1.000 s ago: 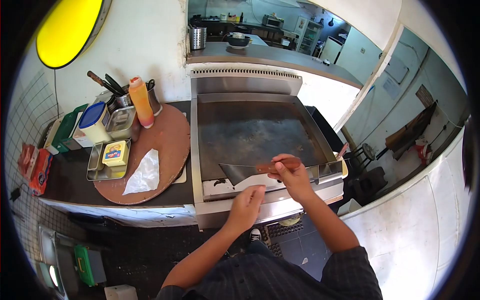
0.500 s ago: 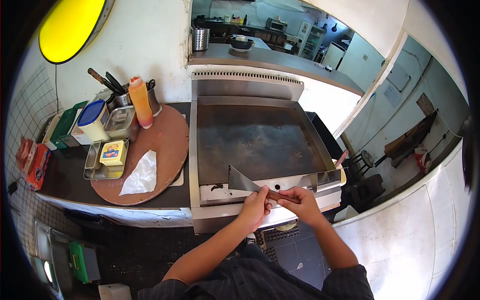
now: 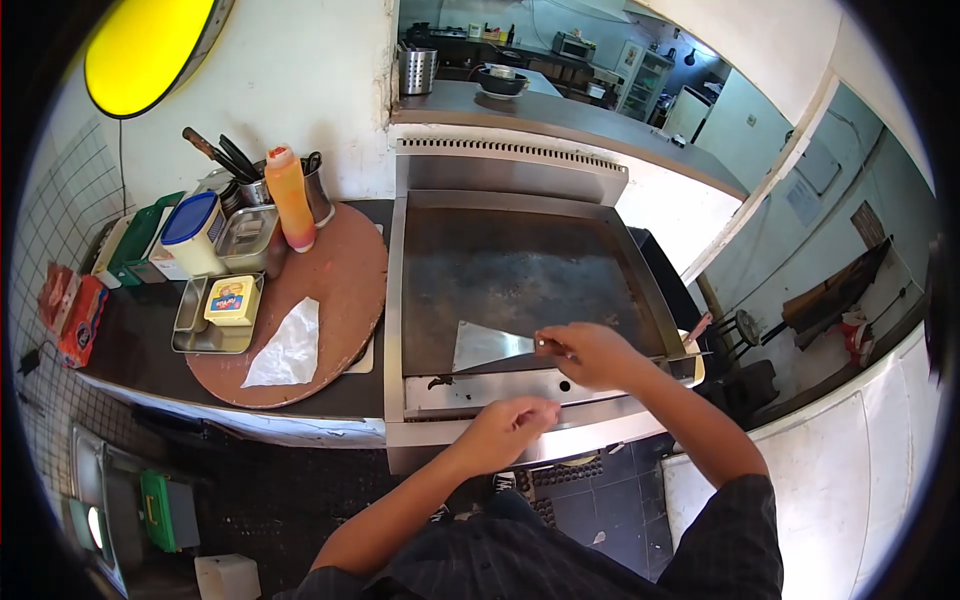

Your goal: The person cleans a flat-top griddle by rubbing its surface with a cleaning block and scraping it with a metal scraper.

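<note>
My right hand (image 3: pixel 592 355) is wrapped round the wooden handle of a metal scraper (image 3: pixel 490 346). The scraper's wide blade points left over the front edge of the dark griddle plate (image 3: pixel 520 270). Below and left of it, in front of the griddle's steel front rail (image 3: pixel 470 390), is my left hand (image 3: pixel 507 432). Its fingers are curled together, and whether anything small is between them is hidden. The two hands are apart.
On the left counter, a round brown board (image 3: pixel 345 270) bears a crumpled white sheet (image 3: pixel 288 345), an orange bottle (image 3: pixel 290 198) and a steel tray (image 3: pixel 213 340) with a yellow tub (image 3: pixel 232 300). A ledge (image 3: pixel 560 116) runs behind the griddle.
My left hand has come off the scraper and moved down. My right hand has lifted the scraper up and forward, and its blade has turned flatter over the griddle's front edge.
</note>
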`<action>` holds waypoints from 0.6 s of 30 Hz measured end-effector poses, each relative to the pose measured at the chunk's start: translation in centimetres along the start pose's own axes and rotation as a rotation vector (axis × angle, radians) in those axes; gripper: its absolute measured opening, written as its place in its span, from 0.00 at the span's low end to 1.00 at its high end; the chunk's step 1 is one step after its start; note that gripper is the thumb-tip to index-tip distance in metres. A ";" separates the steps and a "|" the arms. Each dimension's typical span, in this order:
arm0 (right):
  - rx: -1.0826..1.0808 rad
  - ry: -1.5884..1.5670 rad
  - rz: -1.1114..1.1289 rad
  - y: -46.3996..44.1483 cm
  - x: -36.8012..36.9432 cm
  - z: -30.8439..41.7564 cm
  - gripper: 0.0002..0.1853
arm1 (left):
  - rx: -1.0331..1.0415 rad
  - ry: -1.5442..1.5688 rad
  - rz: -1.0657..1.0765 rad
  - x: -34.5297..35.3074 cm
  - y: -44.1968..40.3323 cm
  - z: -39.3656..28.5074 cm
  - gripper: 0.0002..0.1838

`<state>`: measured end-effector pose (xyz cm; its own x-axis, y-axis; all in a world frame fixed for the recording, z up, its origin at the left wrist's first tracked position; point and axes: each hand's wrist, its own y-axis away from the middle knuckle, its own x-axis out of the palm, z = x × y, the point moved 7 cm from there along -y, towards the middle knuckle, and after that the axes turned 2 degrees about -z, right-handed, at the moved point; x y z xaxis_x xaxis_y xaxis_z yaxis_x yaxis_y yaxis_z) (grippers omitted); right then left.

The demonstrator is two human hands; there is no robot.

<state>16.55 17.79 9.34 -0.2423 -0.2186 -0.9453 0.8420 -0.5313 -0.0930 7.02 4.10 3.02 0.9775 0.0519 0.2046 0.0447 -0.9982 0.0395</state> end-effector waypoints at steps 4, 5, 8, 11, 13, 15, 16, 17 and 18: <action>-0.042 0.160 0.047 -3.9 0.4 -1.1 0.16 | 0.528 -0.379 -0.194 -4.8 3.1 -4.8 0.09; -0.087 0.208 0.043 -4.7 0.8 -1.4 0.15 | 0.520 -0.298 -0.311 -6.9 3.1 -4.4 0.09; -0.152 0.288 0.091 -7.5 1.1 -1.7 0.16 | 0.404 -0.038 -0.638 -12.4 2.5 -2.9 0.11; -0.196 0.385 0.261 -9.2 2.5 -2.0 0.20 | 0.395 -0.142 -0.717 -14.7 1.2 -1.1 0.12; -0.236 0.382 0.241 -10.0 3.3 -2.2 0.21 | 0.419 -0.222 -0.720 -14.5 0.8 -1.0 0.12; -0.321 0.378 0.205 -10.9 4.3 -1.9 0.23 | 0.466 -0.377 -0.732 -14.0 0.7 -1.2 0.12; -0.364 0.374 0.188 -11.2 4.7 -1.8 0.24 | 0.486 -0.455 -0.737 -13.8 0.7 -1.3 0.12; -0.368 0.368 0.193 -11.4 5.1 -1.7 0.24 | 0.479 -0.457 -0.741 -13.8 0.7 -1.2 0.12; -0.376 0.356 0.194 -11.7 5.3 -1.6 0.24 | 0.503 -0.478 -0.742 -13.7 0.7 -1.3 0.12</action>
<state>6.17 24.16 4.89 0.0574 0.0413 -0.9975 0.9849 -0.1657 0.0498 -6.56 2.74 1.51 0.6429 0.7563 -0.1211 0.6475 -0.6211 -0.4416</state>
